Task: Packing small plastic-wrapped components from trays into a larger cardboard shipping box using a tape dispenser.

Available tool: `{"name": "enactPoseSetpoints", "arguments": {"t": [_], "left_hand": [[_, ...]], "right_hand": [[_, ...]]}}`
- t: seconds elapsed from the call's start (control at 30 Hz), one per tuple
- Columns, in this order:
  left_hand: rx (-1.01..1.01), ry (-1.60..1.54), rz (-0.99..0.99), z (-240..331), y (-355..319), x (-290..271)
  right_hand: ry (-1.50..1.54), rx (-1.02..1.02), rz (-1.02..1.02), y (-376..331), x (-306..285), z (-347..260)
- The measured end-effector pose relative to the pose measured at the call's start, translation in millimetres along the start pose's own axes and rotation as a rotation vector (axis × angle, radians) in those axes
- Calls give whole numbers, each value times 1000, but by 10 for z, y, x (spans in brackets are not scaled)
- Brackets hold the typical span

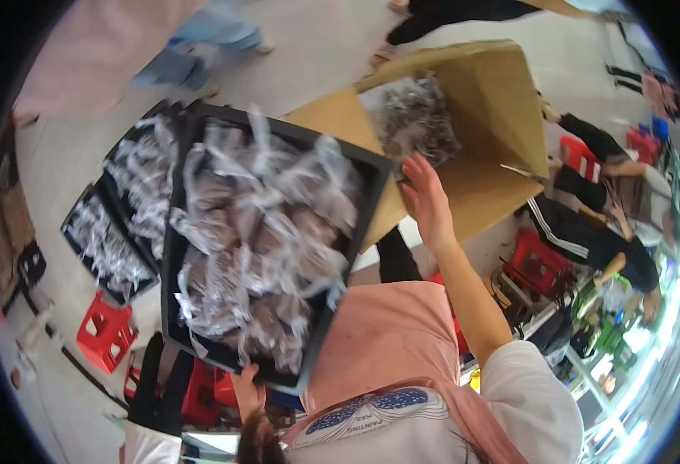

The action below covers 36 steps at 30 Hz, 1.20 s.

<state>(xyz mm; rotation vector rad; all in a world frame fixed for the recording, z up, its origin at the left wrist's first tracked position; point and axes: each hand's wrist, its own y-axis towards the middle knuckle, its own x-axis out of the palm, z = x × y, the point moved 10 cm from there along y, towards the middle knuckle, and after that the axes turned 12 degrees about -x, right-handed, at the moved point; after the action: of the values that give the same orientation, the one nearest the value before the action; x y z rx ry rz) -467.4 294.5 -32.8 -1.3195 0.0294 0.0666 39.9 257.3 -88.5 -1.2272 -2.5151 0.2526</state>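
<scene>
A black plastic tray [366,197] tilts in front of me, filled with knotted clear plastic bags [266,232] of brown contents. My left hand [248,388] grips its near edge, thumb over the rim and the other fingers mostly hidden below. At the mouth of a cardboard box [502,100], my right hand [431,203] is raised with fingers extended, holding nothing. Inside that box lies a heap of clear bags [417,120] with dark contents. The box's flap reaches behind the tray's right side.
Two more black trays of clear bags [143,178] [108,243] sit beyond the tray on the left. A red stool [106,332] stands at lower left. People sit along the right, by a red stool [539,259]. Someone in blue trousers [216,31] stands at the far left.
</scene>
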Motion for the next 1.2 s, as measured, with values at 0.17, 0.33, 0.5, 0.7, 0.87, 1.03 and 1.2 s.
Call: {"name": "enactPoseSetpoints", "arguments": {"t": [0.17,0.33,0.5,0.7,0.87,1.03,1.2], "left_hand": [[-305,454,-184,-434,-95,1164],[-393,619,-422,-1131,133,2749],[-688,424,-292,-1593,498,3968],[-755,132,-655,-2009,1122,4507],[-914,107,-559,-2519,848,4382],[-857,95,-593,-2283,197,4478],[-860,305,-490,-1958,34,3928]], "right_hand": [[161,44,476,-1137,-1864,-460],[-276,-286,550,-1141,-3321,-1384],[-713,-387,581,-320,-3820,-1799],[-1560,2,344,1432,-3396,-1724],[-1685,98,313,1297,-3662,-1953],[-1687,-51,471,614,-3618,-2781],[-916,-446,572,-266,-3505,-2795]]}}
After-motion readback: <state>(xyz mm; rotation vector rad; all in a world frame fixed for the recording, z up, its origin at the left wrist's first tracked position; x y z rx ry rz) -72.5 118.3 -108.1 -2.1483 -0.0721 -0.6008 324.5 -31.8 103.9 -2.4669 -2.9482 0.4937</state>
